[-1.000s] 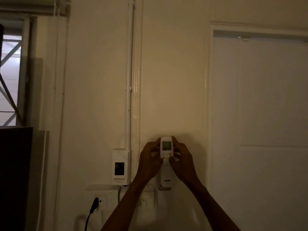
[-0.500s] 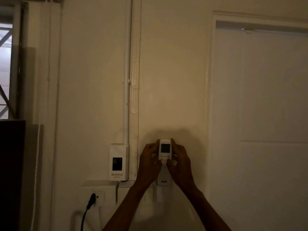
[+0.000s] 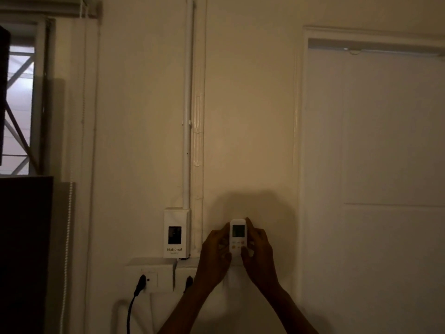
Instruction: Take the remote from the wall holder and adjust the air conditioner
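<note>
I see the AC remote [image 3: 238, 239] upright against the wall, long axis vertical, lower end hidden btw my hands — can't tell if it sits in the wall holder. Left hand [image 3: 215, 255] and right hand [image 3: 258, 251] clasp it from either side, equally near. White body, grey display up top, orange buttons below.

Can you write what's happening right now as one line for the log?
left hand: holding remote | right hand: holding remote, thumb on buttons | wall holder: below, mostly hidden | phase: adjusting
</note>
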Demonstrator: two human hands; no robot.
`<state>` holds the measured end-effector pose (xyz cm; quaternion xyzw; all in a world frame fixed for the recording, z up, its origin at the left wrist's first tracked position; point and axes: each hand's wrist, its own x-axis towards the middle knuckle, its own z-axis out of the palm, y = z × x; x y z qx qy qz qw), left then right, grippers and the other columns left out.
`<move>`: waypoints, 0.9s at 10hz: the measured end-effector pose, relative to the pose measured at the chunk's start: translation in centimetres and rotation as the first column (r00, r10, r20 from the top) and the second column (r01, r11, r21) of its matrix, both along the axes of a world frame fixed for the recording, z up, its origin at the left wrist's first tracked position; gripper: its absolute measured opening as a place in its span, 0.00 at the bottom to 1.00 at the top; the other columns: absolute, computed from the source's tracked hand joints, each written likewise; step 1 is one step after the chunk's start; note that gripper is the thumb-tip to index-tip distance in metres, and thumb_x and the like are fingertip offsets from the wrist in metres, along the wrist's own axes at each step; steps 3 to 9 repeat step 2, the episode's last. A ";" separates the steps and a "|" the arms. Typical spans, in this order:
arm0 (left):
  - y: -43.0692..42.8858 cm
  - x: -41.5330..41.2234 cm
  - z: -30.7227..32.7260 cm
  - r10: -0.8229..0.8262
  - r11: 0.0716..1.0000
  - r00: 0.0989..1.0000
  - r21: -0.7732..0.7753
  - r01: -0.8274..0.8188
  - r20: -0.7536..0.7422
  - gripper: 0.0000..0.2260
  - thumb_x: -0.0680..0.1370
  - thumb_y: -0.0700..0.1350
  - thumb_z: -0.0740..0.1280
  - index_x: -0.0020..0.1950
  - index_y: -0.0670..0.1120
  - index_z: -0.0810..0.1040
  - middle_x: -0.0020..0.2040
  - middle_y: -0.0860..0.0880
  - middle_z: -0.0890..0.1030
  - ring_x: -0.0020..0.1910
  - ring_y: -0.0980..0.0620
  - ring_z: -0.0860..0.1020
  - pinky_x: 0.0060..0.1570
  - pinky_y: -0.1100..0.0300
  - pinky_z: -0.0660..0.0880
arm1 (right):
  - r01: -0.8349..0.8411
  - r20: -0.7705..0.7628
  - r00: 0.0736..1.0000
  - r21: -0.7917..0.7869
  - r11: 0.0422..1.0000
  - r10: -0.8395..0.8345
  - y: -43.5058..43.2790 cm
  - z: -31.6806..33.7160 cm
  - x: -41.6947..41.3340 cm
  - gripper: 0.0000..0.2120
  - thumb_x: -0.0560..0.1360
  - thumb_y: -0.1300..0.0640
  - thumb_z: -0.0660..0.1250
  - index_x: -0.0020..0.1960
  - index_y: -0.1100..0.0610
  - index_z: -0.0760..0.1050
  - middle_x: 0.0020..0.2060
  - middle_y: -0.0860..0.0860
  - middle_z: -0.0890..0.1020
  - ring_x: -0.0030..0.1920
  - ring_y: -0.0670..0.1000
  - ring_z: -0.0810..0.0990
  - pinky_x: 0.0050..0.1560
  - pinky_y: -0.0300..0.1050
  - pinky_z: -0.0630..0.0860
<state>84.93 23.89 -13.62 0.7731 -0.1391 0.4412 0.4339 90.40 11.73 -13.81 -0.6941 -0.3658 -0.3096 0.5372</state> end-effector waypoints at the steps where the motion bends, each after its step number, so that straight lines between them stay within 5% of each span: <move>1: 0.1 -1.0 0.4 0.089 0.993 0.996 0.080 -0.088 -0.017 0.23 0.73 0.38 0.68 0.65 0.52 0.67 0.56 0.48 0.76 0.52 0.60 0.76 0.55 0.65 0.77 | -0.017 0.000 1.000 -0.003 1.000 0.017 -0.4 0.1 -0.2 0.28 0.73 0.53 0.63 0.71 0.56 0.62 0.58 0.53 0.75 0.58 0.50 0.77 0.58 0.49 0.78; 2: 0.5 -2.3 0.7 0.206 0.965 0.978 0.171 -0.199 -0.022 0.22 0.74 0.42 0.68 0.67 0.49 0.68 0.57 0.47 0.76 0.54 0.54 0.75 0.55 0.61 0.76 | 0.034 0.008 0.999 -0.070 0.997 -0.033 -1.2 0.4 0.0 0.28 0.74 0.52 0.64 0.71 0.57 0.62 0.59 0.55 0.75 0.58 0.51 0.76 0.59 0.51 0.78; 9: 0.5 -2.3 0.7 0.206 0.965 0.978 0.171 -0.199 -0.022 0.22 0.74 0.42 0.68 0.67 0.49 0.68 0.57 0.47 0.76 0.54 0.54 0.75 0.55 0.61 0.76 | 0.034 0.008 0.999 -0.070 0.997 -0.033 -1.2 0.4 0.0 0.28 0.74 0.52 0.64 0.71 0.57 0.62 0.59 0.55 0.75 0.58 0.51 0.76 0.59 0.51 0.78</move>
